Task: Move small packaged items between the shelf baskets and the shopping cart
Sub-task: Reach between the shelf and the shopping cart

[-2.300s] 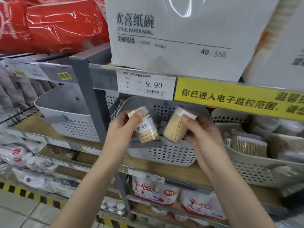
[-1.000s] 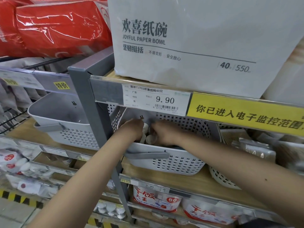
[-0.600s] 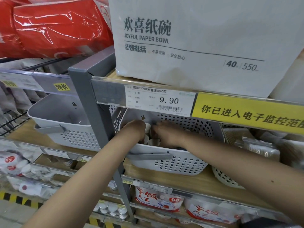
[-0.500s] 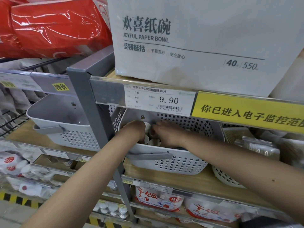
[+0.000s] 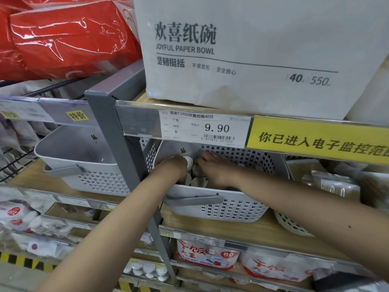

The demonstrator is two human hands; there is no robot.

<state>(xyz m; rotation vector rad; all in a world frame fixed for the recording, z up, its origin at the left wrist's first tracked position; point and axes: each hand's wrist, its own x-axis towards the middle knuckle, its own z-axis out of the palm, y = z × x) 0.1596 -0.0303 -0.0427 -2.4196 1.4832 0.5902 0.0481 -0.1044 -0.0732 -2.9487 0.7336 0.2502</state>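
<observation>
Both hands, left hand (image 5: 175, 167) and right hand (image 5: 212, 168), reach into the centre basket (image 5: 231, 207) among small jars (image 5: 196, 180); grips cannot be told, no cart shows.

Basket (image 5: 231, 209) pale grey, dark bunny-shaped holes – sign (image 5: 315, 142) yellow – wrapped packs (image 5: 69, 39) red.

Jars (image 5: 197, 181) in basket (image 5: 231, 209), under box (image 5: 252, 49)

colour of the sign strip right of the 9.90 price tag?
Yellow with black characters: the sign strip, beside the price tag. Head view.
</observation>
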